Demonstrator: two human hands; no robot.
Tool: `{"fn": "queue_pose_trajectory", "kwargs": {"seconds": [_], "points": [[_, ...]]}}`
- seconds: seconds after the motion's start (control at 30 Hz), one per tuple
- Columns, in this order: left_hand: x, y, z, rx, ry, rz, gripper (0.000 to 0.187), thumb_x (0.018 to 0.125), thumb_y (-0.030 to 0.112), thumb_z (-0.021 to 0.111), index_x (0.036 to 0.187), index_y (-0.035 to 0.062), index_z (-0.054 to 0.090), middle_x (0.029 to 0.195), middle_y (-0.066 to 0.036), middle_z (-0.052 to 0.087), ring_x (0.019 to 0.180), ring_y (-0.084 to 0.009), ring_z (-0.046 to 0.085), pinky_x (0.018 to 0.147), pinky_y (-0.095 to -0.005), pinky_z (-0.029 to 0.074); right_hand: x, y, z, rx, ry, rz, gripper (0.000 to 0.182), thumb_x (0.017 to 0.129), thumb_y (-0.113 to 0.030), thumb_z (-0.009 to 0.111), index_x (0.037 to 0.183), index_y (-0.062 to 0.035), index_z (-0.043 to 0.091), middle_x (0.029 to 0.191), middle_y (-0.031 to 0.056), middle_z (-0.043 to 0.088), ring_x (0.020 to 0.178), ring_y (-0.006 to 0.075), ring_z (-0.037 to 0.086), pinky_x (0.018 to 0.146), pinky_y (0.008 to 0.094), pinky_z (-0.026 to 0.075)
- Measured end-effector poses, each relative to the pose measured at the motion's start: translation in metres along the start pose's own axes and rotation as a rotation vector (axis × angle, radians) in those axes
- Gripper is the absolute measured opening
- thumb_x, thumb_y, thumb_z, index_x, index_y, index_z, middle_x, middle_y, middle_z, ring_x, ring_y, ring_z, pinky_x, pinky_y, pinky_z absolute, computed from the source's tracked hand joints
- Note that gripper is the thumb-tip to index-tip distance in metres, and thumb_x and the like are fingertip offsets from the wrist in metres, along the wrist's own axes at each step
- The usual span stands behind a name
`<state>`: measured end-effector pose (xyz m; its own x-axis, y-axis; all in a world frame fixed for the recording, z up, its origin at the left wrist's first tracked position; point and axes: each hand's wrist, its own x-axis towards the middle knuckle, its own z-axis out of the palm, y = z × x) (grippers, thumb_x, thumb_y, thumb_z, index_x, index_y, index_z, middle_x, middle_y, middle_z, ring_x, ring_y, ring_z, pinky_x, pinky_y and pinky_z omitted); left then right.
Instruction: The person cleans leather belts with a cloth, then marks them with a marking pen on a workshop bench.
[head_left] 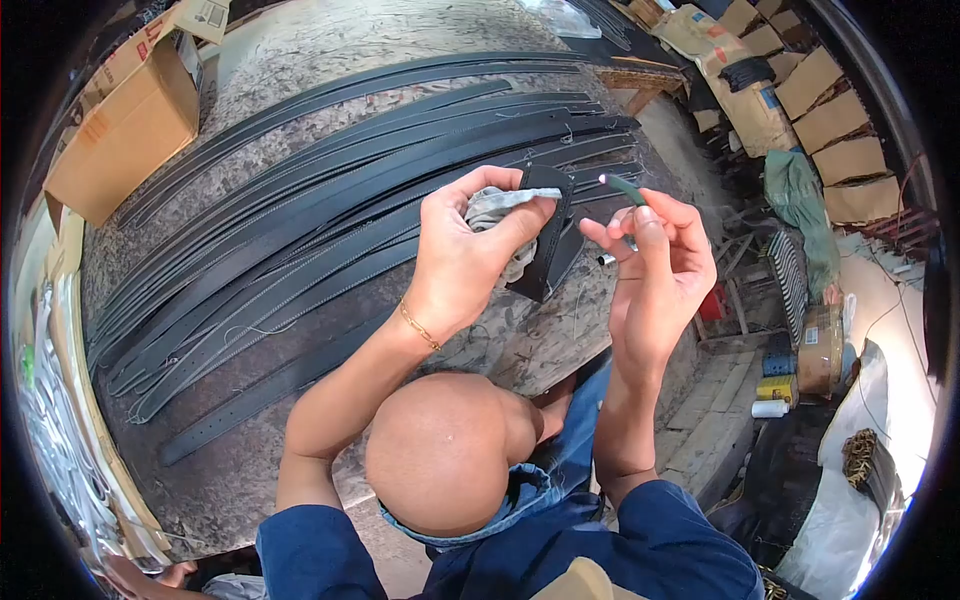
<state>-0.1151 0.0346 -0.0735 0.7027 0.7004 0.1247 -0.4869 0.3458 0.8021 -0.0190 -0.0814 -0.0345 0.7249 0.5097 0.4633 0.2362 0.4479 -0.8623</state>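
My left hand (465, 240) is closed around a crumpled grey cloth (490, 208). A black leather belt piece (548, 185) stands just beyond those fingers, its rounded end up; whether they grip it as well is hidden. Between the thumb and fingers of my right hand (665, 265) is a thin dark green pen-like stick (625, 188) with a pale tip, pointing left toward the leather but apart from it. Near that hand's curled fingers shows a small silvery, dark-ended piece (606, 259). Under both hands, several black stitched belts (330, 190) lie side by side on the worn table.
A cardboard box (130, 130) stands at the table's far left. White strips (70, 430) fill a tray-like space along the left edge. To the right, on the floor, are a yellow-labelled spool (776, 390), a white spool (770, 409) and stacked cardboard (840, 130). A bare knee (440, 450) is below.
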Motion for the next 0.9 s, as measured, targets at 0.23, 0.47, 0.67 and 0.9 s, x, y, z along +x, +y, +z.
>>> {"fn": "queue_pose_trajectory", "kwargs": {"seconds": [0.23,0.47,0.67,0.9], "points": [[0.001,0.003,-0.002,-0.100,0.027,-0.094,0.019,0.088,0.007,0.069,0.104,0.0004,0.064,0.093,-0.005,0.070,0.077,-0.0092,0.066,0.068,-0.0237,0.053,0.012,0.016,0.006,-0.022,0.032,-0.036,0.016,0.098,0.000,0.058,0.114,0.0029,0.060,0.085,0.0056,0.064,0.074,0.0102,0.061,0.070,0.0301,0.060],[0.007,0.007,-0.007,-0.233,0.087,-0.187,0.016,0.086,0.007,0.070,0.099,0.0023,0.063,0.091,-0.005,0.069,0.077,-0.0113,0.066,0.068,-0.0249,0.053,0.011,0.030,0.002,0.016,0.024,0.052,0.019,0.098,-0.003,0.060,0.116,0.0007,0.060,0.087,0.0053,0.064,0.076,0.0098,0.061,0.068,0.0303,0.060],[0.011,0.006,-0.011,-0.286,0.097,-0.186,0.016,0.086,0.008,0.071,0.099,0.0019,0.063,0.088,-0.004,0.068,0.074,-0.0086,0.064,0.063,-0.0239,0.050,0.005,0.034,-0.005,0.057,0.001,0.056,0.018,0.098,-0.004,0.061,0.115,0.0019,0.063,0.089,0.0062,0.066,0.079,0.0118,0.064,0.070,0.0311,0.060],[0.014,0.007,-0.010,-0.277,0.168,-0.144,0.019,0.086,0.009,0.072,0.101,0.0033,0.061,0.088,-0.004,0.068,0.071,-0.0073,0.062,0.059,-0.0236,0.048,-0.002,0.039,-0.010,-0.012,0.047,0.129,0.019,0.097,-0.004,0.063,0.114,0.0029,0.068,0.091,0.0087,0.070,0.080,0.0141,0.067,0.072,0.0304,0.059]]}}
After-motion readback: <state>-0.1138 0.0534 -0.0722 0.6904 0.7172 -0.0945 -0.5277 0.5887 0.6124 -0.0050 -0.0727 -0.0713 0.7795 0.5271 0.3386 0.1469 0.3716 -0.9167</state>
